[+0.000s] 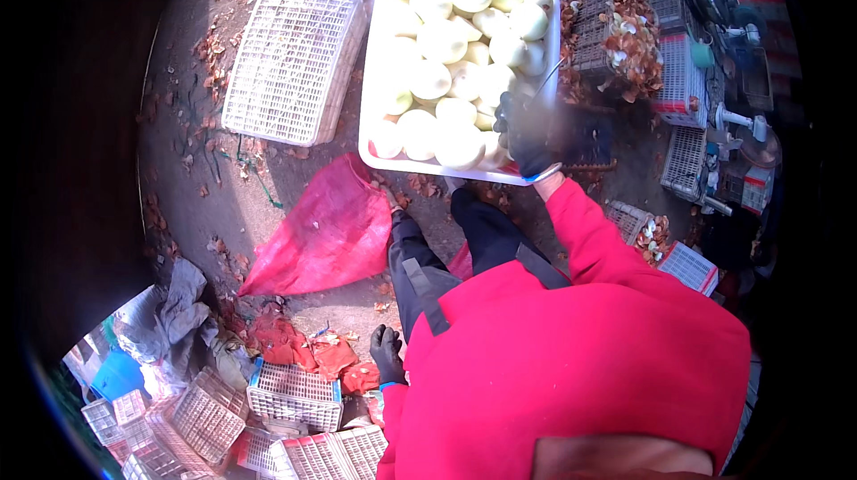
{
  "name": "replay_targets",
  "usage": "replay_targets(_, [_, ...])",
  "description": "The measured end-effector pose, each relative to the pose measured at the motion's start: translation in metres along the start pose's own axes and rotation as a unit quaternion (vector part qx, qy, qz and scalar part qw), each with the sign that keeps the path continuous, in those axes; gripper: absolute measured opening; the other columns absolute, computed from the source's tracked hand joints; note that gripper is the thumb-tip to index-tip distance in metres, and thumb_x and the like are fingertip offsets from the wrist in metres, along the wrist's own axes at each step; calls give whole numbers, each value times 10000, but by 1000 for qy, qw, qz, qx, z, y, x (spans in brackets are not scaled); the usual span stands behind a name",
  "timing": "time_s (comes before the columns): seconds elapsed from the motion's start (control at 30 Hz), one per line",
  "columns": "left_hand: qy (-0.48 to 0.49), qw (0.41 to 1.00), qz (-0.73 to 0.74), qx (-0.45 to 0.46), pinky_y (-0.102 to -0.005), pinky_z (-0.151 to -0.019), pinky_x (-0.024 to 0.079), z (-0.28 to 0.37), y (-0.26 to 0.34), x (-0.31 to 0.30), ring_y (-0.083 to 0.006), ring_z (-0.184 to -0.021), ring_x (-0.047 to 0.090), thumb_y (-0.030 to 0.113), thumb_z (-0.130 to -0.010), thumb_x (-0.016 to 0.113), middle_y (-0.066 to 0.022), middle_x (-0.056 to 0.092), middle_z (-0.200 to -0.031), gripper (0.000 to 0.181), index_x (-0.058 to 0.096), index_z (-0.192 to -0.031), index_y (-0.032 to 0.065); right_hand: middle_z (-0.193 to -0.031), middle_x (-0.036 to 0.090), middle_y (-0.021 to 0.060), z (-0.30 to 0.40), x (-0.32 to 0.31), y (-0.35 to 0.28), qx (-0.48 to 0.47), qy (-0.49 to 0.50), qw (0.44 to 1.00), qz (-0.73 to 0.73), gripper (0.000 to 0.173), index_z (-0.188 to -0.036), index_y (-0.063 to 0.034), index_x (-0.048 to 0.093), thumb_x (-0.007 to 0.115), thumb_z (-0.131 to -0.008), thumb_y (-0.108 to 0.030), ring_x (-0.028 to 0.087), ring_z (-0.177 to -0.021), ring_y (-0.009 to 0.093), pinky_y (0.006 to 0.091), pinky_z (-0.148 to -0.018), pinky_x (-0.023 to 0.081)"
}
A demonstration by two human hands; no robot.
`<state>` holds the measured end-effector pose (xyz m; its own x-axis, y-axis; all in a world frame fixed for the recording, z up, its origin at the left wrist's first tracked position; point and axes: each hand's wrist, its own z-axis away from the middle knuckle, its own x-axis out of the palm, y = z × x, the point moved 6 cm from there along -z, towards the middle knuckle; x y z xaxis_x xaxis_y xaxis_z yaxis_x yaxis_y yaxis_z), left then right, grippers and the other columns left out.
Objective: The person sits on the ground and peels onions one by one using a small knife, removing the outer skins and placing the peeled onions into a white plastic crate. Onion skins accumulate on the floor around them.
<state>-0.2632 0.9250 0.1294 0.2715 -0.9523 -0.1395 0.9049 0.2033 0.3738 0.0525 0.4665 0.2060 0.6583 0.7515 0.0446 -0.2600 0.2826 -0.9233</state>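
Observation:
Peeled onions (442, 42) fill a white plastic crate (462, 173) that stands before my legs, sunlit and piled up to its rim. My right hand (525, 135), in a dark glove, is at the crate's near right corner. It grips what looks like a knife (550, 75), whose thin metal blade points up and right across the rim; its handle is hidden in the glove. Low beside my body hangs my left hand (387, 349), also gloved, with nothing seen in it and its thumb apart from the fingers.
An upturned white plastic crate (294, 62) stands left of the onions. A red mesh sack (328, 232) lies by my foot. Crates with onion skins (633, 45) stand to the right. Stacked crates (294, 393) and red mesh bags (328, 349) are at lower left.

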Motion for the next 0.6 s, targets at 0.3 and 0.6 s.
replay_targets(0.3, [11, 999, -31, 15, -301, -752, 471, 13, 32, -16, -178, -910, 565, 218, -844, 594, -78, 544, -1064, 470, 445, -1232, -2, -525, 514, 129, 8, 15, 46, -267, -9, 902, 339, 245, -654, -25, 543, 662, -786, -194, 497, -459, 258, 379, -472, 375])
replay_targets(0.6, [-5, 999, -39, 25, -278, -738, 466, -12, 52, -8, -157, -881, 566, 216, -848, 600, -66, 557, -1029, 471, 445, -1233, -6, -507, 518, 36, 1, 20, 0, -146, 7, 983, 111, 257, -621, -40, 538, 665, -793, -183, 458, -439, 106, 289, -431, 342])
